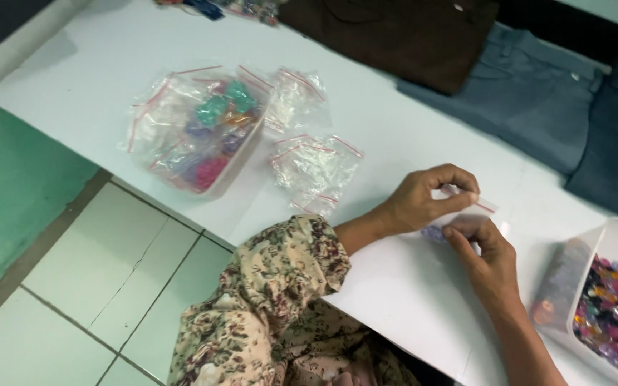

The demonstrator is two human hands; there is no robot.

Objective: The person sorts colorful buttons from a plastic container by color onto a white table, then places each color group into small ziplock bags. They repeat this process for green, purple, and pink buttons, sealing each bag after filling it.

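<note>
Left hand (pixel 423 200) pinches small clear bag (pixel 466 207) top | right hand (pixel 484 250) pinches its near edge, keeping it flat on white worktop (pixel 395 129) | bead tub (pixel 609 300) close right

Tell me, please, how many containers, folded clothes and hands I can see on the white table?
White plastic tubs: 2, one with filled bags, one with loose coloured beads.
Folded clothes: 3, brown, grey-blue, dark blue.
Hands: 2, left and right, both pinching a small clear bag.
Total: 7.
</note>
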